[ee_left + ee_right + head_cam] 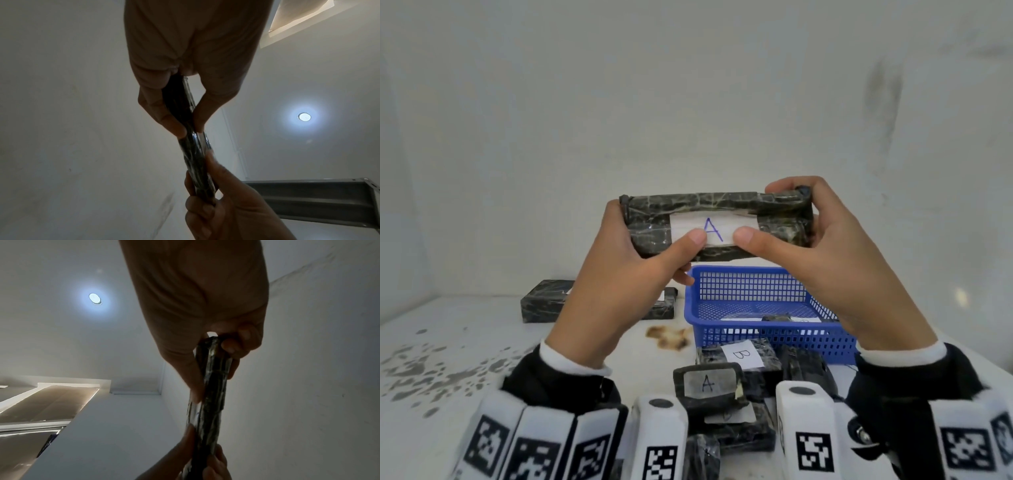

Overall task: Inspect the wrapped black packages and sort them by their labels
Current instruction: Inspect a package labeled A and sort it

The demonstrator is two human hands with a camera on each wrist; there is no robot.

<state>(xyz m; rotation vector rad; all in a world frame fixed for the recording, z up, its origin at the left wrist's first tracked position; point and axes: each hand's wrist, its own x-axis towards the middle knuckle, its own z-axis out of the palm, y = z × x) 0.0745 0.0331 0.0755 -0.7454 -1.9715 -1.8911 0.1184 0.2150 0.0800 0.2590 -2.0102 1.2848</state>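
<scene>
Nearest the camera: both wrists carry white bands (541, 442) printed with black square markers, over black sleeves with white cuffs.

Between the forearms, on the white table (448, 342), a heap of wrapped black packages (736, 394); one shows a label "A" (707, 383), another behind it a label "B" (743, 354).

Just beyond the heap, a blue mesh basket (753, 294) with a dark package and white labels lying inside. Left of it, a brown stain (669, 337) on the table.

Both hands are raised above the basket, palms facing inward, holding one long black package (717, 224) level. Left hand (619, 270) grips the left end, thumb pressed on the front face and fingers wrapped behind. Right hand (825, 260) grips the right end the same way, index finger curled over the top edge. Thumb tips flank a white label (714, 229) marked with a blue "A".

Farther back at left, two more black packages (544, 301) lie on the table near the white wall (688, 102).
</scene>
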